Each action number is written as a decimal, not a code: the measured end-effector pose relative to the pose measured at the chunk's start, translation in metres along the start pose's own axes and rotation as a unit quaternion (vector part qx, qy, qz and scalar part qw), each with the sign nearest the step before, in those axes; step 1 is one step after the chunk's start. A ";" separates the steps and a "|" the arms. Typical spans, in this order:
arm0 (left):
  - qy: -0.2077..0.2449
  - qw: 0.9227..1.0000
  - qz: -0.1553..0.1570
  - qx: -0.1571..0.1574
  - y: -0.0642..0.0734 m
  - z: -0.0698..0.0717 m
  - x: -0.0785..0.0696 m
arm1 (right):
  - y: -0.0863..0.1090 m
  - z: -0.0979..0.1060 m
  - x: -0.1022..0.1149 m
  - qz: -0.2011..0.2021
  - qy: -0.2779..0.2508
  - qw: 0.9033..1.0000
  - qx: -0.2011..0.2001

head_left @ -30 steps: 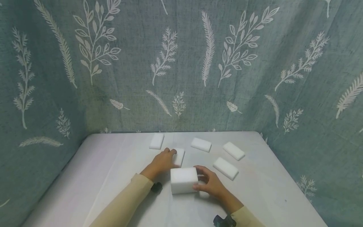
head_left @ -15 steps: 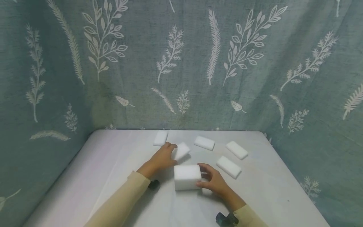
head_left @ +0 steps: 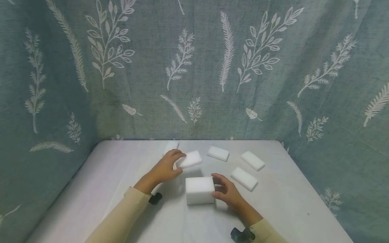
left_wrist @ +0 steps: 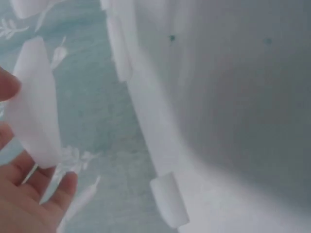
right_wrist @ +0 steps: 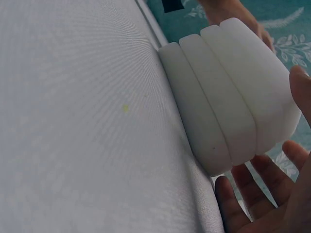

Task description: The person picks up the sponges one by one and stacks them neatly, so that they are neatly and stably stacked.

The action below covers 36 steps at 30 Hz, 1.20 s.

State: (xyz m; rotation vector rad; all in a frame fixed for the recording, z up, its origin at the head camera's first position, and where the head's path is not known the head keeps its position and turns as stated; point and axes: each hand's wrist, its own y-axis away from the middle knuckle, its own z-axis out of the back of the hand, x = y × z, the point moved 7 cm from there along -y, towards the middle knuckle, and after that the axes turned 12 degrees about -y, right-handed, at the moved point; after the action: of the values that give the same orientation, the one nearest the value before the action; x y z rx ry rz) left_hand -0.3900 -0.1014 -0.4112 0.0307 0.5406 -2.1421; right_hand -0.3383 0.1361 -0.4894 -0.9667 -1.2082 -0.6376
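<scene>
Left hand (head_left: pixel 165 167) grips a white block (head_left: pixel 191 159) above the table (head_left: pixel 288 209) | right hand (head_left: pixel 227 193) curves round the four-block stack's (head_left: pixel 200 191) right end | step: apparently stacking | next: likely calls for squaring the block over the top.

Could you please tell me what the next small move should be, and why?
Probably bring the left hand over the stack and lower its block on top: that block is held clear of the table, and the right hand is curved round the stack's side, seemingly to steady it.
</scene>
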 end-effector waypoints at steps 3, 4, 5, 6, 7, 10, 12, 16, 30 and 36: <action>0.011 1.000 -0.018 -0.006 0.004 0.004 -0.004 | -0.001 -0.002 0.000 0.002 0.002 1.000 -0.002; 0.014 1.000 -0.024 -0.007 0.005 0.005 -0.006 | -0.001 -0.002 0.000 0.001 0.005 1.000 -0.005; 0.015 0.999 -0.029 -0.007 0.005 0.005 -0.008 | -0.001 -0.001 0.000 -0.001 0.010 1.000 -0.008; 0.015 0.999 -0.033 -0.007 0.006 0.005 -0.009 | -0.001 -0.001 0.001 -0.001 0.012 1.000 -0.012; 0.015 0.999 -0.036 -0.006 0.007 0.005 -0.011 | -0.001 -0.002 0.002 -0.004 0.013 1.000 -0.012; 0.014 0.999 -0.043 -0.004 0.009 0.004 -0.016 | -0.001 -0.002 0.006 -0.003 0.012 1.000 -0.014; 0.012 0.999 -0.044 -0.002 0.011 0.003 -0.018 | -0.001 -0.001 0.005 0.003 0.013 1.000 -0.013; 0.016 0.999 -0.046 -0.003 0.015 0.004 -0.022 | -0.001 0.000 0.004 0.003 0.022 1.000 -0.018; 0.019 0.996 -0.081 -0.011 0.025 0.008 -0.041 | 0.002 -0.010 0.033 -0.006 0.033 0.999 -0.021; 0.026 0.995 -0.100 -0.013 0.027 0.007 -0.048 | -0.001 -0.002 0.006 0.008 0.027 0.999 -0.019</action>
State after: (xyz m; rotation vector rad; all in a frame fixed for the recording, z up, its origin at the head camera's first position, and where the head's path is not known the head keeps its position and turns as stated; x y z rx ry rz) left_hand -0.3388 -0.0807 -0.4045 0.0175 0.6247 -2.3348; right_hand -0.3367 0.1348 -0.4836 -0.9850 -1.1432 -0.6721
